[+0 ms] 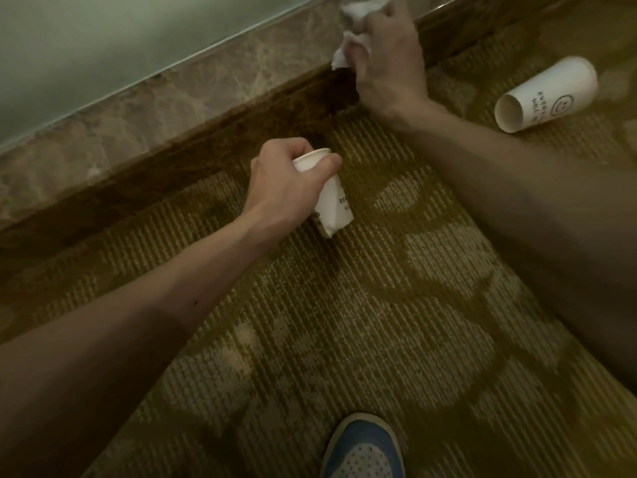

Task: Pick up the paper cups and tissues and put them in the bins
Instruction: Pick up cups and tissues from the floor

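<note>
My left hand [287,179] grips a white paper cup [332,205] by its bottom end, so the cup hangs mouth down just above the patterned carpet. My right hand [387,60] holds crumpled white tissues [351,39] near the dark skirting at the top of the view. A second white paper cup [546,94] with a smiley face and black print lies on its side on the carpet at the right, its mouth facing left, beyond my right forearm.
A marble border strip [138,108] and a pale wall [86,46] run diagonally along the upper left. A dark brown carpet edge [206,146] lies beside them. My blue and white shoe [363,450] shows at the bottom. No bin is in view.
</note>
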Demonstrator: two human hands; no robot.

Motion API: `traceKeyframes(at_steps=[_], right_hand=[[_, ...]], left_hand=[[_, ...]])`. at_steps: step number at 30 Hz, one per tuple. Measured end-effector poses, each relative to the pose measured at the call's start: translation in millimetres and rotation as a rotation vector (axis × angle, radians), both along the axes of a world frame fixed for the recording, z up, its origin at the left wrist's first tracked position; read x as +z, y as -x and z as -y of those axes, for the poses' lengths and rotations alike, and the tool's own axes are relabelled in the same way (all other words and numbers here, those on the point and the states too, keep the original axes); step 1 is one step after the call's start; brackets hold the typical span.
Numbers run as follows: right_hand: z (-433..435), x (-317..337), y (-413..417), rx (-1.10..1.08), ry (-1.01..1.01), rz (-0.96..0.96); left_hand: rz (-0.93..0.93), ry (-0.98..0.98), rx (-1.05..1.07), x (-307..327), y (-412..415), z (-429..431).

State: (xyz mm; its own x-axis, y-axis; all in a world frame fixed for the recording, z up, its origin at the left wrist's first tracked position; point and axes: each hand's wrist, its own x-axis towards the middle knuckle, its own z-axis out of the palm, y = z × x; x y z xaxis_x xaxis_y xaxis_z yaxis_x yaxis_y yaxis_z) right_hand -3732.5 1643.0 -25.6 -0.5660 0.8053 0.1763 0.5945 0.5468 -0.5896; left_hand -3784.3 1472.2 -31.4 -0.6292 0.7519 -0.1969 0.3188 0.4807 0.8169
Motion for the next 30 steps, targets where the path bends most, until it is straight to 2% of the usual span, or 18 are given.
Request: traceKeyframes(at_steps=[3, 9, 13, 21, 27, 30], right_hand=[[4.0, -0.7, -1.9, -0.043, -0.005, -0.021], [32.7, -9.2, -43.4, -0.075, 0.273, -0.007], [49.7, -18.7, -92.6, -0.14, 0.402, 0.066], [51.4, 0.3, -193.7, -0.365, 0.546, -0.057], [72.3, -5.1, -268.9, -0.522, 0.595, -0.186], [92.4, -13.4, -291.0, -0.681, 0.698, -0.346]], left_hand=[[0.019, 0.003, 0.003, -1.3, -3.5, 0.0], [0.037, -0.009, -0.015, 3.1, -16.6, -10.0], [0.079, -0.031, -0.111, 3.5, -40.9, -20.9], [0.187, -0.054, -0.252, 4.6, -107.1, -55.0], [0.276, 0.026, -0.387, 3.0, -154.7, -55.7], [0.346, 0.069, -0.454, 3.7, -167.5, -50.5]])
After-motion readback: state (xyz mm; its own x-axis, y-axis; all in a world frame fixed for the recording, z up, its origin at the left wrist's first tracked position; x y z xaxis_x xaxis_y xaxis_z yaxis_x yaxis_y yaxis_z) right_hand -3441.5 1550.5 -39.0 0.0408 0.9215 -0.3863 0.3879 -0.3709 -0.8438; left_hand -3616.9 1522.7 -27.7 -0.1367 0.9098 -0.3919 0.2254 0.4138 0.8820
